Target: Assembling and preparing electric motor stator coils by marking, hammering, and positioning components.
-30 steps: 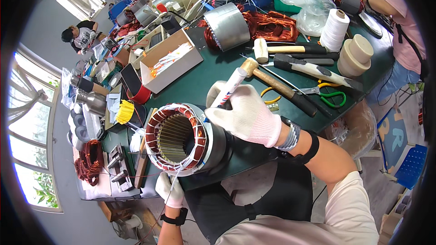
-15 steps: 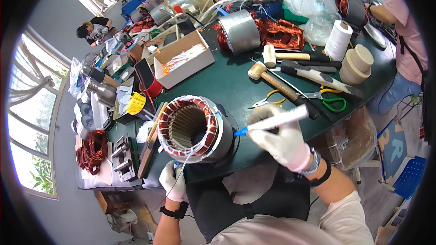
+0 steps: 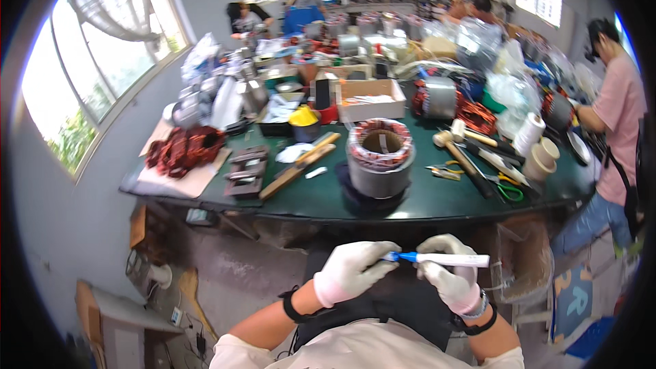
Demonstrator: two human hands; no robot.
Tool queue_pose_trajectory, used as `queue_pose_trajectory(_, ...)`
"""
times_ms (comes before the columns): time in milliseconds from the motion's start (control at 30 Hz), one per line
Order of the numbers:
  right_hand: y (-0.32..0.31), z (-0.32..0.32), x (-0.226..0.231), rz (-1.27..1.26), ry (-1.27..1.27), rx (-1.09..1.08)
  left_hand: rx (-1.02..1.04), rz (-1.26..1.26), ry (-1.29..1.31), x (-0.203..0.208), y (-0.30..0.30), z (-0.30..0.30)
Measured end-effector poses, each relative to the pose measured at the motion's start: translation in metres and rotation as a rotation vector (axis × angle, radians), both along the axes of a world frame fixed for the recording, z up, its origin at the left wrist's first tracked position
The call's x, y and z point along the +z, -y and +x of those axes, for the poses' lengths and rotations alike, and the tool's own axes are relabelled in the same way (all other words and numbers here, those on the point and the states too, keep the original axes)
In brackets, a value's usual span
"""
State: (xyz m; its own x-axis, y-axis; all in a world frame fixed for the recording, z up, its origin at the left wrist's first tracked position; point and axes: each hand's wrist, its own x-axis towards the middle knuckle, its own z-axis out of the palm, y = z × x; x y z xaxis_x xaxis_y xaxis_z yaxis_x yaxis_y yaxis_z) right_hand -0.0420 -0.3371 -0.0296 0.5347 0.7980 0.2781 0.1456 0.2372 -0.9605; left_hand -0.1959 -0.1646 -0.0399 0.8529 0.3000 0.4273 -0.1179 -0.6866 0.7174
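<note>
Both of my gloved hands meet over my lap, in front of the table. My right hand is closed on a white marker pen, its blue tip end pointing left. Between the fingertips of my left hand is a small blue cap, right at the marker's tip; whether they touch I cannot tell. Beyond my hands a motor stator stands upright on the table, a grey metal cylinder with red-brown windings laced around its top rim.
On the green table lie a wooden strip, a dark metal fixture, copper coils, mallets, green-handled scissors and a thread cone. An open box sits behind the stator. A co-worker stands at right.
My hands have drawn back from the stator and come together over my lap, bringing marker and cap close. My head view has lifted, showing more of the room.
</note>
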Motion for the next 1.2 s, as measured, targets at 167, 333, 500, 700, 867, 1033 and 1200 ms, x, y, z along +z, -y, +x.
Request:
queue_pose_trajectory(167, 0.012, -0.028, -0.004, -0.020, 0.161, -0.082, 0.000, 0.257, 0.090, -0.004, 0.009, -0.021)
queue_pose_trajectory(333, -0.005, -0.038, -0.013, -0.021, 0.038, -0.094, 0.013, 0.230, 0.088, -0.011, -0.004, -0.023)
queue_pose_trajectory(500, -0.038, -0.032, -0.022, -0.079, -0.064, -0.040, -0.070, 0.097, 0.069, -0.027, -0.029, -0.012)
queue_pose_trajectory(700, -0.079, -0.028, -0.048, -0.044, -0.229, -0.099, -0.007, 0.078, -0.027, -0.048, -0.051, -0.004)
queue_pose_trajectory(867, -0.113, -0.004, -0.092, -0.271, 0.259, 0.052, 0.045, 0.256, -0.065, -0.067, -0.091, 0.005)
queue_pose_trajectory(1033, -0.114, 0.013, -0.087, -0.484, 0.201, 0.089, 0.411, 0.142, -0.201, -0.050, -0.180, -0.007)
queue_pose_trajectory(1200, -0.099, 0.061, -0.089, -0.577, 0.219, 0.151, 0.812, 0.330, -0.693, -0.029, -0.315, 0.005)
